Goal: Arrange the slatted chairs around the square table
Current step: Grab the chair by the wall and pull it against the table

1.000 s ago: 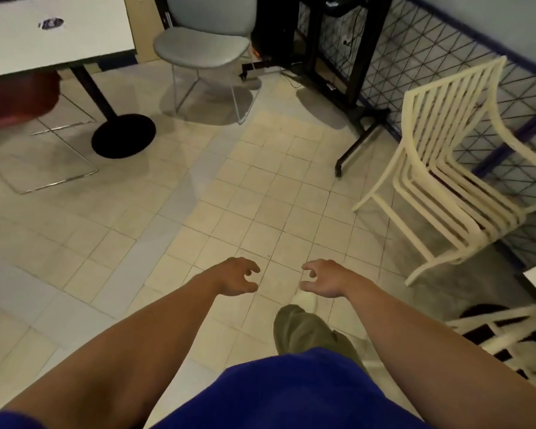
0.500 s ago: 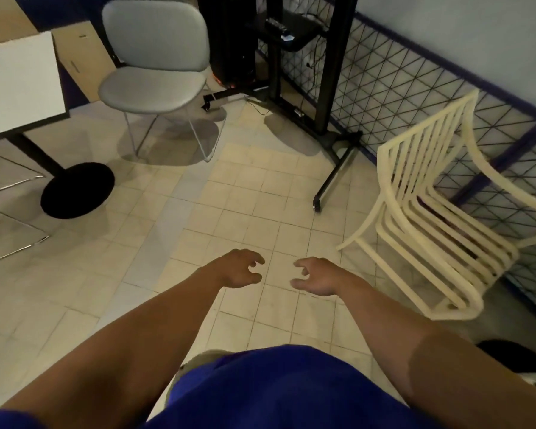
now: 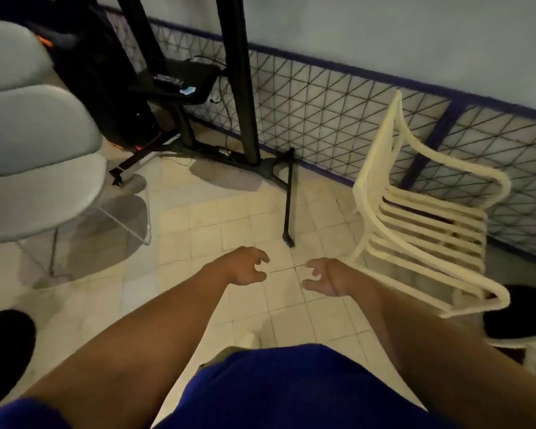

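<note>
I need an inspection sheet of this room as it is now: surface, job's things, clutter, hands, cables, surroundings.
Surface: pale tiled floor, with shadows under the furniture.
Job's things: cream slatted chair stands beside the wire mesh panel, in no hand; part of a second slatted chair at the lower right edge.
Clutter: grey shell chair at left; black stand with a leg over the tiles; dark round base at lower right.
Grippers: left hand and right hand loosely curled, holding nothing.
Cables: black cable hangs by the stand's shelf.
Surroundings: pale wall above the mesh.
</note>
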A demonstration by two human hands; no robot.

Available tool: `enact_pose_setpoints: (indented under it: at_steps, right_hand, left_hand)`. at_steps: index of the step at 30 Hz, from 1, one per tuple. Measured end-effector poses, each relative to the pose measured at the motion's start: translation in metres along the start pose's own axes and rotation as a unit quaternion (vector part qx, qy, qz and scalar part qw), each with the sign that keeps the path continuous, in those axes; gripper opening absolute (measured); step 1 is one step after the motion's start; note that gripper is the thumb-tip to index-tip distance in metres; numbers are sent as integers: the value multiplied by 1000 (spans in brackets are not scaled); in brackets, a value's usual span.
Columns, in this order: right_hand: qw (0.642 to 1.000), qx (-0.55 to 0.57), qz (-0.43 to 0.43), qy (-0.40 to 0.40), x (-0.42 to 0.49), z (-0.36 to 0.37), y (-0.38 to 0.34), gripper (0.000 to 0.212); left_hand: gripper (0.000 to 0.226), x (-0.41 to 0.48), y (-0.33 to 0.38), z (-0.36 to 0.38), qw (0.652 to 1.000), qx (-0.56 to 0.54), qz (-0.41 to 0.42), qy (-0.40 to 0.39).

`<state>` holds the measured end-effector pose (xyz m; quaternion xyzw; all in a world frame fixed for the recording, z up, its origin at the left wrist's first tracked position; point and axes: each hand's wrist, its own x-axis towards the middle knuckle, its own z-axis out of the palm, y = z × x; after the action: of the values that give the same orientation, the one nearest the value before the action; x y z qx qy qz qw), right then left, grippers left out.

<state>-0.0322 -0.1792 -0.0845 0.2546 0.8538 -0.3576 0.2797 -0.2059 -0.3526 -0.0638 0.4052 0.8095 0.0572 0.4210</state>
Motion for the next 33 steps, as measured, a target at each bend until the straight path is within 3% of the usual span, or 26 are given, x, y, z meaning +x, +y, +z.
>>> enact_pose_setpoints:
  at_steps: [7, 12, 21, 25, 33]
  right_hand:
    - [992, 99, 34, 67, 46, -55, -50, 77]
    - [979, 126, 36, 157, 83, -95, -58, 59]
    - [950, 177, 123, 226, 133, -187, -23, 71]
    - [916, 227, 154, 292, 138, -218, -4, 71]
    - [856, 290, 223, 366, 149, -244, 36, 70]
  left_hand:
    - [52, 72, -7, -128, 990, 111, 80, -29]
    - [51, 141, 18, -189, 979, 151, 129, -39]
    - [53, 258, 100, -270, 942, 269, 185, -82]
    - [51, 291, 141, -296, 928, 297, 212, -68]
    - [56, 355, 233, -314, 874, 386, 272, -117]
